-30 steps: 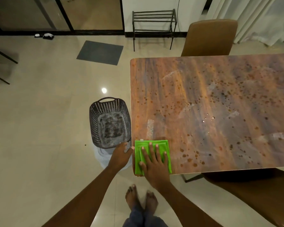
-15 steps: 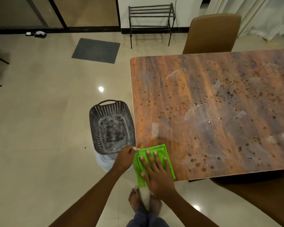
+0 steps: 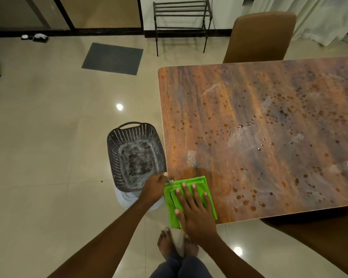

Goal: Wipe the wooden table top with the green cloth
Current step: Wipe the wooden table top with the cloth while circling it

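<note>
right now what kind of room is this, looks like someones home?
Most likely a home dining area: a wooden table with brown chairs drawn up to it, a polished tiled floor, and pale curtains at the back.

Right hand flat on green cloth at table corner; left hand at edge.
</note>
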